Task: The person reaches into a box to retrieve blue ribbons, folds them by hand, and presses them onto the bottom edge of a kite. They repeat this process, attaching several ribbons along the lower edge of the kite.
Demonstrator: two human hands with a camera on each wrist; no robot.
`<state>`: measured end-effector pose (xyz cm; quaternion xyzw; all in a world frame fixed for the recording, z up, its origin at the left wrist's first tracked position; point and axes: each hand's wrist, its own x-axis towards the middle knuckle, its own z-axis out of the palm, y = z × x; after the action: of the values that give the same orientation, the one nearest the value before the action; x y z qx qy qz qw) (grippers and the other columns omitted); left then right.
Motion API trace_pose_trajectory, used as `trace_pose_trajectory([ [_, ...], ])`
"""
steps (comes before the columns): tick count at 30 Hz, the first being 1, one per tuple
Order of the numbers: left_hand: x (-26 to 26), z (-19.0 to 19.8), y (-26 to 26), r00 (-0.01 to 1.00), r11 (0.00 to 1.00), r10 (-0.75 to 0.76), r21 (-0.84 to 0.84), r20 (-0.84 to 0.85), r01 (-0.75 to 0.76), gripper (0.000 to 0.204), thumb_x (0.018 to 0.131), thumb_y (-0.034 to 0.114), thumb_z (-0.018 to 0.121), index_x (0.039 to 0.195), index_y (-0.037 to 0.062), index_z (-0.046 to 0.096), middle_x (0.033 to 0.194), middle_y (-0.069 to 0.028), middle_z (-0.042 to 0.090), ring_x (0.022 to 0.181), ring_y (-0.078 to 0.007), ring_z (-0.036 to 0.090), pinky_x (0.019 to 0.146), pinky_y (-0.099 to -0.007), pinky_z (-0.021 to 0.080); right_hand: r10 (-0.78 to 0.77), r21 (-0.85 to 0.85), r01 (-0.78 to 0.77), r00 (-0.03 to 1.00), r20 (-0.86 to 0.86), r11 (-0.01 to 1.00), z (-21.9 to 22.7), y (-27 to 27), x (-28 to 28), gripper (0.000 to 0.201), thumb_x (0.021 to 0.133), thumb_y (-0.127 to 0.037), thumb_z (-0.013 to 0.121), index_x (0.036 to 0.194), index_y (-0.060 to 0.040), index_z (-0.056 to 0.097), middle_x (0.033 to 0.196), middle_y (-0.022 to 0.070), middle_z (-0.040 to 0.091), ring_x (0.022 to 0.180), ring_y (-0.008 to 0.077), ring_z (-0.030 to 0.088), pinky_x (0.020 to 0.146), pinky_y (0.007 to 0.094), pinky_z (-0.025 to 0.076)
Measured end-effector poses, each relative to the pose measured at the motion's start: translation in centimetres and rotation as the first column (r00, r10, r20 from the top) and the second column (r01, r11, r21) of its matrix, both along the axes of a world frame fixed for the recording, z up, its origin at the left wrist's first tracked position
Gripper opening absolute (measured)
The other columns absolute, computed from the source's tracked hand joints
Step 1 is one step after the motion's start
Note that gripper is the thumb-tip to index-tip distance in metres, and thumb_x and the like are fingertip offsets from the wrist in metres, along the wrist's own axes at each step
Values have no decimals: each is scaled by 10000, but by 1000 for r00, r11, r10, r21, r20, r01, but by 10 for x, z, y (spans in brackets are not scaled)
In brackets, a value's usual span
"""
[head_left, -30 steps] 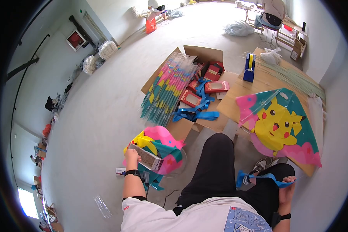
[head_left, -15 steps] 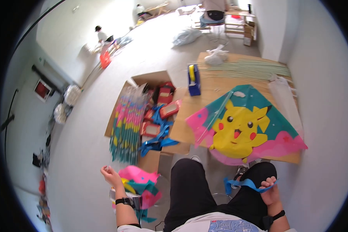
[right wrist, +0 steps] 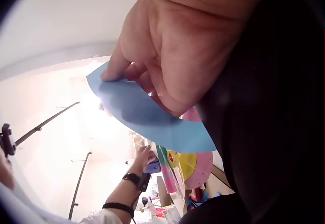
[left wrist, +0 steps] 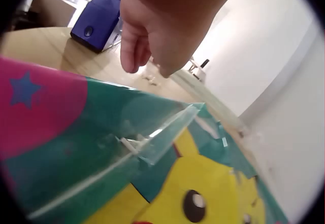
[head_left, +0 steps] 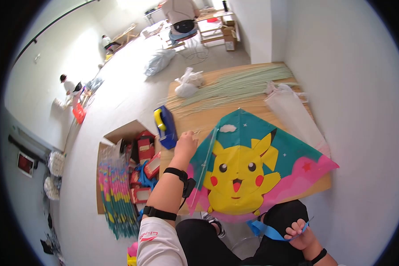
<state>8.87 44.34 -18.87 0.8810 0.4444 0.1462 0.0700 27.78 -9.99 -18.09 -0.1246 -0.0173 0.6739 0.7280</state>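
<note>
Two hands are busy, one up on the bench and one down on the lap. Far left on the floor, a cardboard box [head_left: 119, 133] stands open beside the bench, holding red packets [head_left: 144, 148] and loose blue ribbon, with a sheaf of folded kites [head_left: 113, 195] in pink, yellow and teal lying at its left side. On the sleeve near the bottom edge, red lettering reads "LI-N…" — the rest is cut off.

At the bench's [head_left: 199, 119] left edge a blue tape dispenser [head_left: 166, 126] with a yellow roll stands upright. Just beside it the left hand [head_left: 185, 144] reaches over the left corner of the kite [head_left: 248, 168]; its fingers [left wrist: 133, 56] hang loosely curled, tips pointing down at the wood, pinching nothing that I can see. The kite lies flat across the bench's near half, its lower edge hanging past the near edge — a yellow cartoon creature on teal, pink clouds below, a clear plastic flap along its left side.

Behind it, a spread of thin pale sticks [head_left: 235, 86] runs along the far edge, with a knotted white bag [head_left: 186, 84] at their left end and a clear plastic sleeve [head_left: 292, 113] toward the right corner.

Lower right, the right hand [head_left: 299, 232] rests on the dark trouser leg, thumb and curled fingers [right wrist: 152, 77] pinching a blue ribbon [head_left: 266, 230].
</note>
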Motion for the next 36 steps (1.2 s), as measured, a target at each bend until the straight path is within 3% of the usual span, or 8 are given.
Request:
trace_pose_trajectory([
  [1,13,5,3,1000,1000,-25,-4,3,25,355,916,304,645,1146,38,609,1110,-216,654,924,-393,687,744,-491,577,-25,-4,25,1000,3,1000,-1,0,2,133,1008,-275,579,987,-170,658,874,-27,613,940,151,550,868,343,443],
  [3,33,12,6,970,992,126,12,-207,-126,439,922,380,633,1187,49,517,1132,-204,628,923,-380,693,746,-485,579,15,-49,-16,999,-32,999,-4,-2,6,175,1012,-298,566,949,-172,669,852,-23,614,933,151,551,867,347,442],
  [12,37,-22,49,944,960,-118,206,-309,187,341,957,425,561,999,87,535,842,-134,672,761,-340,700,628,-454,566,21,-29,-22,998,-59,999,-4,0,12,183,1017,-301,555,995,-181,692,905,-30,651,984,157,563,898,347,434],
  [16,43,-30,61,930,947,-189,192,-316,258,293,964,381,567,976,92,525,843,-129,667,765,-338,698,622,-445,566,26,-19,-28,997,-75,999,-5,1,13,187,1011,-308,561,1010,-174,691,910,-30,653,998,161,562,905,355,430],
  [22,44,-38,68,924,908,-296,229,-242,351,230,978,298,563,935,79,508,846,-133,660,754,-352,682,628,-440,556,28,-31,-31,995,-92,999,-8,0,12,186,1012,-304,559,1024,-178,695,910,-33,654,994,162,556,902,356,427],
  [31,40,-55,79,962,926,-248,264,-117,270,193,970,221,554,869,64,504,798,-154,641,718,-360,675,633,-435,568,33,-32,-36,996,-81,999,-2,3,12,172,1014,-295,558,1005,-176,682,910,-36,638,991,160,546,908,350,422],
  [34,39,-58,82,983,942,-182,287,8,172,192,968,206,559,854,58,513,758,-180,627,716,-381,667,616,-441,560,19,-30,-20,998,-52,999,-1,3,10,169,1012,-305,564,1000,-175,670,914,-38,630,992,158,542,909,348,421],
  [36,31,-62,91,969,967,-139,240,202,89,214,999,223,543,857,66,513,694,-125,618,600,-300,653,497,-389,509,19,-10,-19,999,-49,1000,0,4,10,169,1010,-312,567,1003,-175,667,917,-38,627,994,157,541,910,347,421],
])
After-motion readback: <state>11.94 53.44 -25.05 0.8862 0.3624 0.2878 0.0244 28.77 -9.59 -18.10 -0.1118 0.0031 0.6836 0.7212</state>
